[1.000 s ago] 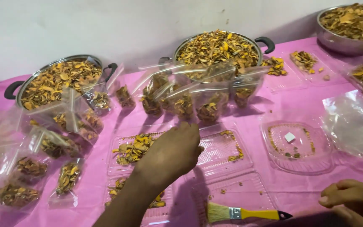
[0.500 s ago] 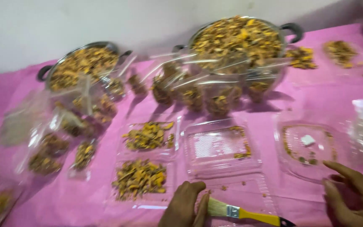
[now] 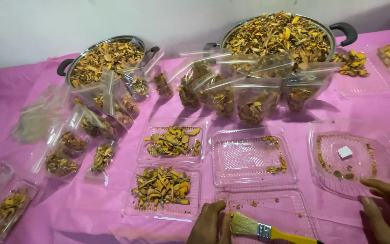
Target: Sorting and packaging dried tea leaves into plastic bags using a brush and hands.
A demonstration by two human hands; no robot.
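- Sitting at the far left of the pink plastic tablecloth [image 3: 267,113], well left of the open clear plastic clamshell tray [image 3: 251,156] that I take as landmark, a small clear bag of dried yellow-orange slices [image 3: 10,212] lies flat, filled.
- Behind and left of that tray stands a steel pot with black handles [image 3: 104,58], heaped with the same dried slices; a cluster of filled clear pouches [image 3: 91,131] leans in front of it, so much of the bagging looks done.
- Just left of the tray, two clear clamshell halves holding dried slices [image 3: 170,165] lie one behind the other, both still full.
- The landmark tray itself is nearly bare, with only crumbs along its right edge; I judge it emptied and being cleaned.
- Just in front of it, at the bottom edge, the left hand [image 3: 208,223] curls loosely beside the bristles of a yellow-handled flat paintbrush [image 3: 260,229]; whether it grips the brush I cannot tell.
- Behind the tray, a larger steel pot piled with dried slices [image 3: 278,36] has a row of filled zip pouches [image 3: 244,97] propped against it; both pots remain full, so plenty looks left to pack.
- Right of the tray, a round clear plastic dish with crumbs and a small white packet [image 3: 350,162] sits under the right hand [image 3: 384,208], whose spread fingers rest on its near rim, holding nothing.
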